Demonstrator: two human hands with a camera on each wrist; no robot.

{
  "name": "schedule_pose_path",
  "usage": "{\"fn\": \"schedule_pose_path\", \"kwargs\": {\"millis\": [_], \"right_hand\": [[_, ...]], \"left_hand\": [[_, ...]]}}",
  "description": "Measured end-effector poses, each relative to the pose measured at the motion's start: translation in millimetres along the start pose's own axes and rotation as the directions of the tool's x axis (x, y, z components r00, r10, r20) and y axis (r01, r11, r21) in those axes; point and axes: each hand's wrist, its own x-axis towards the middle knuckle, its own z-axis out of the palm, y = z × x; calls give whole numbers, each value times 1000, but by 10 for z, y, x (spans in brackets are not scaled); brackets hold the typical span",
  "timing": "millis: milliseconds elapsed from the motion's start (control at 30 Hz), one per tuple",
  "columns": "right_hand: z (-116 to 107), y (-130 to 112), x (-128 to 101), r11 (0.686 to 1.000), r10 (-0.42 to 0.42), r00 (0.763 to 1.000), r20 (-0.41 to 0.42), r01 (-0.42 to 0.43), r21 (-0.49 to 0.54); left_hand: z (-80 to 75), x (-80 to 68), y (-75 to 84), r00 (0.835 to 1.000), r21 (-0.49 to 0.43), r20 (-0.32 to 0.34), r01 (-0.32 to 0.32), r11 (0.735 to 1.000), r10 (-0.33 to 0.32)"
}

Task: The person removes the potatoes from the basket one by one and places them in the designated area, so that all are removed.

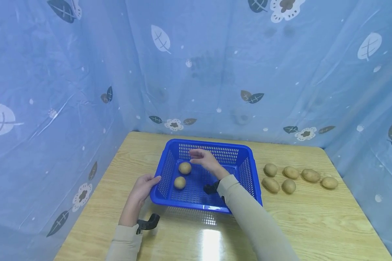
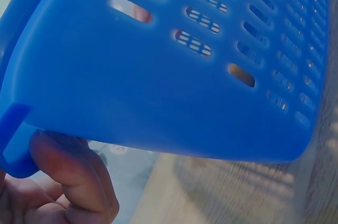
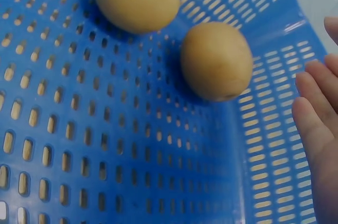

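A blue plastic basket (image 1: pixel 196 208) with slotted walls stands on the table, two potatoes lying inside toward its left end. In the head view one potato (image 1: pixel 184 168) is farther back and the other potato (image 1: pixel 179 182) nearer. My left hand (image 1: pixel 144 186) grips the basket's left rim, thumb on top; in the left wrist view its curled fingers (image 2: pixel 74 174) show under the rim. Above the basket's inside hovers my right hand (image 1: pixel 205 159), fingers extended and holding nothing. The right wrist view shows this hand (image 3: pixel 322 102) apart from both potatoes.
Several potatoes (image 1: pixel 291 173) lie on the wooden table (image 1: pixel 313 221) to the right of the basket, in two loose rows. A blue patterned curtain (image 1: pixel 209 72) rises behind the table and along its sides.
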Motion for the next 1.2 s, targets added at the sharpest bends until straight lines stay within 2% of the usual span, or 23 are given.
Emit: {"fn": "schedule_pose_path", "kwargs": {"millis": [133, 467, 867, 1200], "right_hand": [[29, 66, 48, 1000, -9, 999, 47, 10, -25], [82, 188, 115, 998, 13, 997, 80, -8, -62], [135, 298, 158, 985, 62, 986, 154, -35, -171], [148, 331, 226, 975, 83, 983, 161, -46, -219]], "left_hand": [[-3, -7, -2, 1000, 0, -4, 8, 1000, -8], [-2, 0, -7, 1000, -7, -1, 2, 1000, -2], [16, -17, -13, 1000, -1, -13, 27, 1000, -27], [4, 10, 4, 1000, 4, -9, 12, 1000, -12]]}}
